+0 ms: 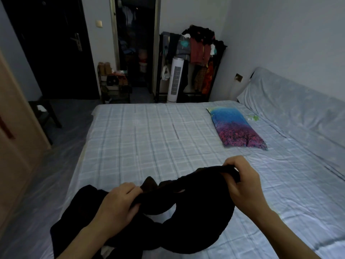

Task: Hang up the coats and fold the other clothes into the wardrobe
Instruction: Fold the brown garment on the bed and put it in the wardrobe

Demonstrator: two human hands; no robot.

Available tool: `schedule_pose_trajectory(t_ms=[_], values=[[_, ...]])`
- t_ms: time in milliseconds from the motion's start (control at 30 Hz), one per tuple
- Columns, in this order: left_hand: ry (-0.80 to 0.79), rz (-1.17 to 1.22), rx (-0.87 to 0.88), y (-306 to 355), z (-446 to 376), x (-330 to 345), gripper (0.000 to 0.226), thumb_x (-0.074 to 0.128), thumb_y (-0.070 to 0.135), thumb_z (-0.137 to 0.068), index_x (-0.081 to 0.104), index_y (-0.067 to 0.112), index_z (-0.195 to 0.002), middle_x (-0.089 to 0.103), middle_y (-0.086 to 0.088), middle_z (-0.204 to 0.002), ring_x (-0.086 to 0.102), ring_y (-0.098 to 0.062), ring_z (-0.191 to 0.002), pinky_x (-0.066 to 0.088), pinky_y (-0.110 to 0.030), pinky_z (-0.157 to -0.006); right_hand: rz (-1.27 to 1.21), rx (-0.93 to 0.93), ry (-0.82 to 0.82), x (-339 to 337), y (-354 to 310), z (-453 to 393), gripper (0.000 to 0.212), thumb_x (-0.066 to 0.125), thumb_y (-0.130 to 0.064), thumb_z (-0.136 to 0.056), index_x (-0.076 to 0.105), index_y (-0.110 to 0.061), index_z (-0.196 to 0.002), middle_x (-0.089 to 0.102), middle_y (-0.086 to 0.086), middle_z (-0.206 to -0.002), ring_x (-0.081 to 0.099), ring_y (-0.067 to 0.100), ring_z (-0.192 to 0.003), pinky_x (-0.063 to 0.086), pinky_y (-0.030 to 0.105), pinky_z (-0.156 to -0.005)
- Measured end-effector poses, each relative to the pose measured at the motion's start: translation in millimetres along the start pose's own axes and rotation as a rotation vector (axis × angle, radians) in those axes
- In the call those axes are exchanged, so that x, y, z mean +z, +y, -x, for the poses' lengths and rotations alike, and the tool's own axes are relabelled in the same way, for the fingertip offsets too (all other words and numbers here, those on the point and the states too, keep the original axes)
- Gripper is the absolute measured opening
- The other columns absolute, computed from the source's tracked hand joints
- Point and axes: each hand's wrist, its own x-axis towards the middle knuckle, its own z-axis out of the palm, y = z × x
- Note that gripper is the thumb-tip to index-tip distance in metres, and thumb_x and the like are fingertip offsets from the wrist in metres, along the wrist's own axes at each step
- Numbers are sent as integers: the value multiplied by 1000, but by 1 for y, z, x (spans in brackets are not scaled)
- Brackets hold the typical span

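Note:
A black garment [196,217] hangs bunched over the near edge of the bed [149,139]. My left hand [119,204] grips its upper edge at the left. My right hand [242,186] pinches the same edge higher up at the right, so the fabric stretches between both hands. The rest of the cloth droops down toward me and spills left over the bed's side. A clothes rack [194,53] piled with dark and red clothes stands at the far wall. The wooden wardrobe door [16,139] shows at the left edge.
A colourful pillow [237,128] lies on the checked sheet at the right. A white tower fan [176,79] stands beside the rack. A shoe shelf [113,85] sits by an open dark doorway [136,43]. A dark stool [44,113] stands on the floor at left.

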Motion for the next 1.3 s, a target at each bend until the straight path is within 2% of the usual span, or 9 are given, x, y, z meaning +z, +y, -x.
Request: schedule_pose_trajectory(t_ms=[133, 333, 433, 633, 833, 933, 1067, 1200, 1300], values=[[66, 20, -110, 5, -2, 1, 26, 77, 11, -75, 63, 17, -95, 59, 5, -89, 60, -14, -76, 54, -34, -58, 29, 61, -14, -15, 10, 23, 39, 67, 11, -79, 56, -25, -90, 59, -12, -86, 59, 7, -81, 41, 11, -70], [-6, -153, -50, 50, -26, -9, 21, 64, 3, -82, 58, 13, -99, 52, -1, -91, 52, -19, -80, 49, -39, -60, -23, 152, 101, -39, 21, 41, 34, 70, 9, -80, 58, -21, -88, 61, -6, -85, 58, 3, -84, 39, 9, -75], [67, -171, -71, 81, -34, -23, 24, 65, -3, -78, 61, 9, -98, 55, -6, -90, 55, -25, -81, 50, -43, -63, -76, 168, 164, -60, 33, 47, 33, 71, 6, -80, 59, -23, -90, 60, -10, -87, 58, 0, -86, 39, 7, -76], [245, -221, -70, 179, -45, -70, 25, 76, 2, -73, 68, 13, -94, 60, -4, -87, 59, -24, -82, 50, -38, -70, -136, 118, 202, -135, 58, 50, 29, 73, -3, -82, 62, -27, -92, 63, -15, -89, 60, -3, -87, 40, 7, -72], [512, -104, -134, 286, -36, -109, 20, 81, 3, -74, 71, 17, -86, 65, 6, -82, 62, -14, -80, 50, -31, -76, -213, 29, 258, -213, 68, 22, 22, 72, -10, -85, 65, -26, -99, 66, -16, -93, 61, -3, -90, 42, 5, -80], [577, -84, -154, 326, -31, -133, 21, 80, 4, -77, 70, 17, -90, 67, 3, -86, 64, -18, -84, 52, -35, -79, -253, -20, 302, -250, 50, 6, 19, 71, -13, -87, 66, -23, -102, 67, -9, -94, 62, 3, -88, 48, 20, -83], [579, 78, -171, 362, -26, -175, 20, 77, 7, -83, 68, 24, -89, 70, 3, -88, 68, -17, -88, 56, -36, -80, -323, -135, 351, -299, 18, -10, 23, 69, -16, -90, 62, -35, -102, 65, -18, -93, 63, -1, -90, 49, 14, -79], [632, 204, -103, 390, -14, -214, 15, 75, 7, -86, 68, 19, -91, 70, -5, -88, 69, -26, -88, 58, -46, -80, -366, -211, 447, -339, -17, -18, 24, 66, -23, -89, 60, -42, -103, 65, -26, -94, 63, -4, -88, 46, 7, -78], [674, 296, -31, 407, -1, -240, 14, 72, 6, -88, 67, 19, -90, 70, -7, -88, 70, -25, -87, 59, -40, -75, -384, -257, 504, -364, -45, -17, 21, 65, -26, -89, 60, -41, -104, 65, -23, -92, 64, -3, -87, 46, 8, -77]])
